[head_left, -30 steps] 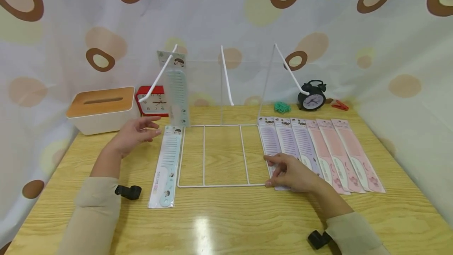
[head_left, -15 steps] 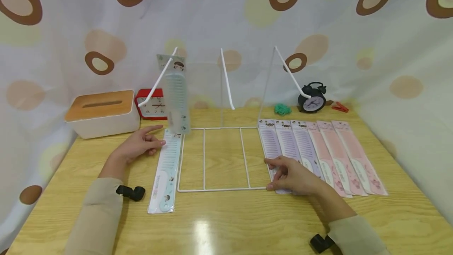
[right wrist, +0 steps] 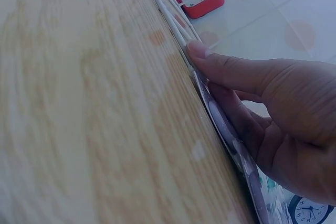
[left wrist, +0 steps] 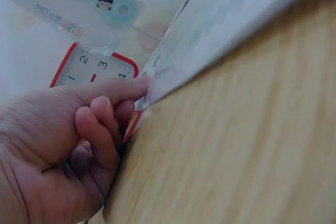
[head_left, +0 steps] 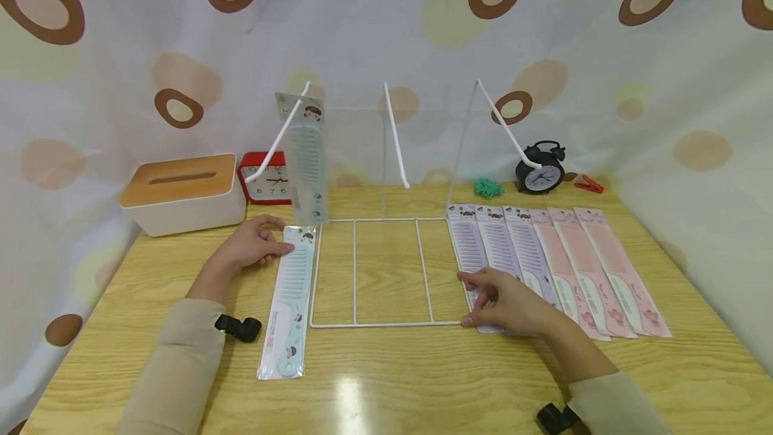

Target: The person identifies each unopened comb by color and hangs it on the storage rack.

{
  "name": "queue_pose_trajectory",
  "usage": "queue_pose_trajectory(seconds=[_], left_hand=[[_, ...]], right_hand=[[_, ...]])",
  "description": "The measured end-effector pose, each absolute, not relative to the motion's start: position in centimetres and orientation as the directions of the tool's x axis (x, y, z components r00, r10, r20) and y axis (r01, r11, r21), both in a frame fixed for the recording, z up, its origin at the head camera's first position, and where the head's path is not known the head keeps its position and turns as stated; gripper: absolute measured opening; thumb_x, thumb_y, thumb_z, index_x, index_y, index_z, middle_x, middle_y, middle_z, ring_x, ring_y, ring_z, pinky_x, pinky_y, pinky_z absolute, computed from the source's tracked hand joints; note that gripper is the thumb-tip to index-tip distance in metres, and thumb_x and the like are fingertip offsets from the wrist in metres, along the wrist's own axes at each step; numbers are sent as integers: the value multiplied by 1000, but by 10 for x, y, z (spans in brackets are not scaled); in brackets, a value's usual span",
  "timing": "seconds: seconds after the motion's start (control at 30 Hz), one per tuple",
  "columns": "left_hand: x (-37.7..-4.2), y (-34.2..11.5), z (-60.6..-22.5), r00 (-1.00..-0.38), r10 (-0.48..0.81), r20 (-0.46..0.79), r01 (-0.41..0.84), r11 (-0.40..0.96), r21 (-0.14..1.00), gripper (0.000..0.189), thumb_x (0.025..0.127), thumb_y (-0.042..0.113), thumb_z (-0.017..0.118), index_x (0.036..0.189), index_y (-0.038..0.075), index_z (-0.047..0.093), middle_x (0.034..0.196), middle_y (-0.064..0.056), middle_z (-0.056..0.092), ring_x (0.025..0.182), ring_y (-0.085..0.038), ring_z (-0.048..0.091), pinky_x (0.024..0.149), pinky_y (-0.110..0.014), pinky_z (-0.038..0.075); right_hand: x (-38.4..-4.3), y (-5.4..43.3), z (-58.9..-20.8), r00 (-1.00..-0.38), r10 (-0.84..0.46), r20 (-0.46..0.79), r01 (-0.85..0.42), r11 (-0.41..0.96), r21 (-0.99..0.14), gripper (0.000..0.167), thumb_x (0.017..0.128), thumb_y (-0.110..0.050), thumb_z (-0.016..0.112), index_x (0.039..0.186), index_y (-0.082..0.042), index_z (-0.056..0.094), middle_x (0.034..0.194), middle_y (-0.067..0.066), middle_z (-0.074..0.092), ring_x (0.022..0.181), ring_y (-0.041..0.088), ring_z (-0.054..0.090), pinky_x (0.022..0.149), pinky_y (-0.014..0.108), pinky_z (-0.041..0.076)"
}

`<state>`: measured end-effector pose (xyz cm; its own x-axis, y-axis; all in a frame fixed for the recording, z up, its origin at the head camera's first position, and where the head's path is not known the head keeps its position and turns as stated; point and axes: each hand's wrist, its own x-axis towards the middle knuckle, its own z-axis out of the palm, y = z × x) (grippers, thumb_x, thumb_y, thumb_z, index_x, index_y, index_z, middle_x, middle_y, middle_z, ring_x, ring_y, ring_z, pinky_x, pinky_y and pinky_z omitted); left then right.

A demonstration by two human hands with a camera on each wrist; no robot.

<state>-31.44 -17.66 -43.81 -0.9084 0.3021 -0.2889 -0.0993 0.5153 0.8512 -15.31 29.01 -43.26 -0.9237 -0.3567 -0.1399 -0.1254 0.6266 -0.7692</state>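
While right hand (head_left: 510,304) touches rack (head_left: 386,325) — left hand (head_left: 250,245) pinches comb (head_left: 292,302).

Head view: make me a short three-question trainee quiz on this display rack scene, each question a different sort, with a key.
1. Multiple choice: on which prong of the white wire display rack does the hanging comb package sit?
A) right
B) left
C) middle

2. Counting: how many pink comb packages lie to the right of the rack?

3. Fill in: the left hand touches the ____ end of the light blue comb package lying flat left of the rack. (near / far)

Key:
1. B, the left prong.
2. Three.
3. Far.
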Motion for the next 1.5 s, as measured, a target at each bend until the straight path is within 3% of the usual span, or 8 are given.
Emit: queue_pose_trajectory(seconds=[0.17,0.37,0.57,0.7,0.9,1.1,1.33,1.5], left_hand=[[-310,-174,-428,-915,283,-288,-108,515,850,36,92,18,73,118,-1,56,75,1,55,62,-9,52,57,-21,45],[-293,-177,-393,-867,419,-269,-22,508,861,29,95,21,69,111,-1,57,102,-7,63,91,-17,63,82,-29,57],[-260,-178,-344,-843,527,-110,97,350,932,26,99,15,64,111,-1,47,96,-4,73,86,-20,71,79,-38,61],[-231,-178,-313,-837,545,52,226,258,939,16,98,9,63,109,2,53,92,0,72,79,-19,71,75,-35,60],[-186,-168,-281,-827,438,352,422,69,904,15,90,-8,66,97,5,69,78,2,65,64,-11,55,59,-24,47],[-163,-158,-271,-753,265,602,580,-165,798,19,90,-16,59,99,-3,69,86,-3,65,71,-14,53,60,-24,43],[-165,-136,-269,-801,1,598,581,-233,779,10,92,-4,66,100,-1,70,87,-5,68,78,-17,57,68,-21,51],[-174,-127,-266,-819,-36,572,560,-265,785,12,94,-3,64,101,0,72,85,-4,64,80,-18,55,69,-22,50]], right_hand=[[-154,291,-432,-924,-361,-128,-136,623,-771,86,78,-29,86,147,4,45,120,13,56,78,9,65,72,21,51],[-152,292,-432,-925,-357,-131,-133,628,-767,88,78,-30,86,147,5,44,118,12,57,77,9,65,73,21,50],[-153,291,-434,-919,-374,-128,-145,622,-770,87,79,-31,85,147,4,44,119,13,57,78,10,66,74,21,50],[-154,291,-434,-918,-374,-131,-146,626,-766,87,79,-31,85,147,4,44,120,13,57,77,9,66,72,21,50],[-153,292,-432,-922,-362,-139,-135,635,-761,87,78,-31,85,147,3,45,120,12,57,77,9,66,72,21,49],[-153,291,-432,-921,-363,-142,-134,637,-759,86,79,-31,85,147,4,45,120,13,58,78,9,65,73,21,49],[-154,292,-433,-917,-374,-140,-145,639,-756,86,79,-31,85,146,4,46,118,12,58,77,9,65,72,21,50],[-155,292,-435,-918,-373,-137,-143,630,-763,85,78,-30,86,146,4,47,115,11,59,77,9,66,74,20,49]])
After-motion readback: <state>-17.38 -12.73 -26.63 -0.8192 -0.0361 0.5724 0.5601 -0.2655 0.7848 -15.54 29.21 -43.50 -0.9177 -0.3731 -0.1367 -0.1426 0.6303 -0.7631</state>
